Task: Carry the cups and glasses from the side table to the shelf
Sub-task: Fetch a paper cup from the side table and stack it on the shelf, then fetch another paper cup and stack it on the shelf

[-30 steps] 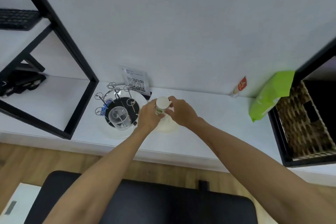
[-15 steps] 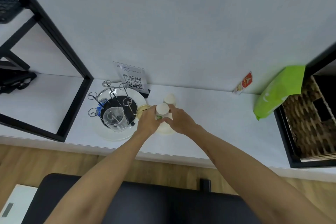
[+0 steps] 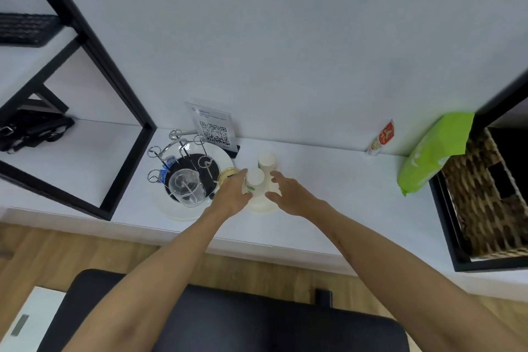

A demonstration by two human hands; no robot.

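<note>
Here, on the white shelf (image 3: 328, 197), the left hand (image 3: 228, 198) grips an upturned paper cup (image 3: 254, 183); the right hand (image 3: 288, 194) hovers beside it, fingers spread. Placing looks underway; next, letting go gently.

The white shelf (image 3: 328, 208) carries a white plate (image 3: 183, 213) near its front edge, two upturned paper cups (image 3: 261, 177) just right of it, a QR card (image 3: 214, 126) and a small packet (image 3: 383, 138) at the back edge, and a green pack (image 3: 431, 157) toward the right end.
</note>
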